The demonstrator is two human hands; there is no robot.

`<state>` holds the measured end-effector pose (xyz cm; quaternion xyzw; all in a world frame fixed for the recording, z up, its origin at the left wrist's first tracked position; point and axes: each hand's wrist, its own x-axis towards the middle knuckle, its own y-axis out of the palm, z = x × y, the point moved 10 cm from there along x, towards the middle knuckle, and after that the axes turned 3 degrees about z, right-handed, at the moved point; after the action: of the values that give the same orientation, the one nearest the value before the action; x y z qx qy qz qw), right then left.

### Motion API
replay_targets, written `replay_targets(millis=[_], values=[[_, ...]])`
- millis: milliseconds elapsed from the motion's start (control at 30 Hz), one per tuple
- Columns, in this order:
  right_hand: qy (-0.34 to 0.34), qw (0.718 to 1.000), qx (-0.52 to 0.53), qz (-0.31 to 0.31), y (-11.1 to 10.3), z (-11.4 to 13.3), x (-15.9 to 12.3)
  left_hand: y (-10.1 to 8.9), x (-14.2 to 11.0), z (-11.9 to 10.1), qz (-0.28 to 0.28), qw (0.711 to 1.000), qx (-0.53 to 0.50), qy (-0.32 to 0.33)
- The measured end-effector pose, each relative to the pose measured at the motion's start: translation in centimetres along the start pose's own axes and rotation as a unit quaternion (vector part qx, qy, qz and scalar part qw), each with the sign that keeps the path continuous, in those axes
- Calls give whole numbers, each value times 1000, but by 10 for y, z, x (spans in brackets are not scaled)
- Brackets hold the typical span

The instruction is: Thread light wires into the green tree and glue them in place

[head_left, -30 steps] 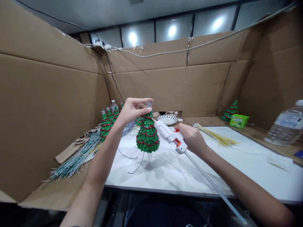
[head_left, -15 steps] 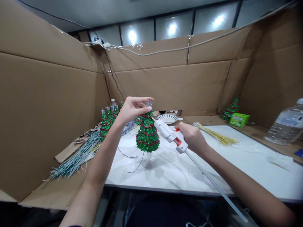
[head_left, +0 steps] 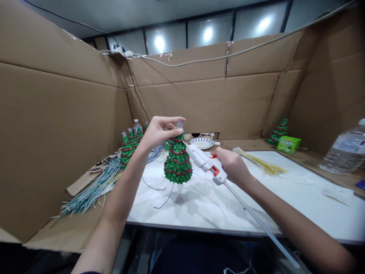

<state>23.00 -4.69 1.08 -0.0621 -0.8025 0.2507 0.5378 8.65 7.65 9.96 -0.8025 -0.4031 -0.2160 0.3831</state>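
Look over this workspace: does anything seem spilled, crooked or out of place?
Slightly untidy: at least two thin dark wires curve loosely near the tree that the left hand holds by its top, and tiny specks dot the white table like stray scraps. Nothing looks plainly broken.

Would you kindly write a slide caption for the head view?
Left hand holds a green tree at its star; right hand grips a white glue gun.

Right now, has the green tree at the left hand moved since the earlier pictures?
No, no visible shift: the green tree keeps its place left of the striped plate.
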Motion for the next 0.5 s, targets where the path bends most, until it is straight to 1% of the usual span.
replay_targets(millis=[333, 500], values=[[6, 1000, 11, 8, 2, -3, -2, 1, -1, 0, 4, 1000, 3, -1], [2, 1000, 1, -1, 0, -2, -2, 1, 0, 0, 5, 1000, -5, 0]])
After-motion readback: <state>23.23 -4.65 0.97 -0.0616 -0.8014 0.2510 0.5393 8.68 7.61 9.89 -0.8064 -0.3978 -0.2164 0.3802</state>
